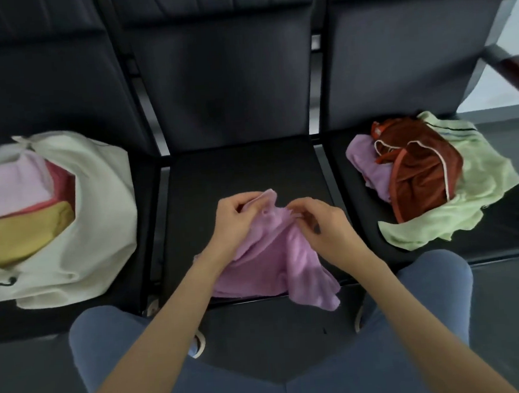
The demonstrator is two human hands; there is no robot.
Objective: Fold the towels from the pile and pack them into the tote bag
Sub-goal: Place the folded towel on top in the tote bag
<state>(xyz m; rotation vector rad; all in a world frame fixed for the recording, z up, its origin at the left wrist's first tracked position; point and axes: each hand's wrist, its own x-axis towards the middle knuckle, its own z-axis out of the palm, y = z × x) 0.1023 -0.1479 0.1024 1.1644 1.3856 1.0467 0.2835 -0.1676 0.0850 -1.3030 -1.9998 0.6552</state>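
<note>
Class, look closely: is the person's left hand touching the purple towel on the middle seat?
Touching. The head view shows the left hand pinching the purple towel's upper edge.

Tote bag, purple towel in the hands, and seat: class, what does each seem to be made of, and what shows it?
Tote bag: looks like cream canvas or cotton, matte; it slumps in soft, thick folds.
Purple towel: seems a soft, fuzzy cloth, perhaps microfibre or terry; it bunches limply where both hands pinch it.
Seat: likely black leather or vinyl padding, smooth with a faint sheen.
</note>
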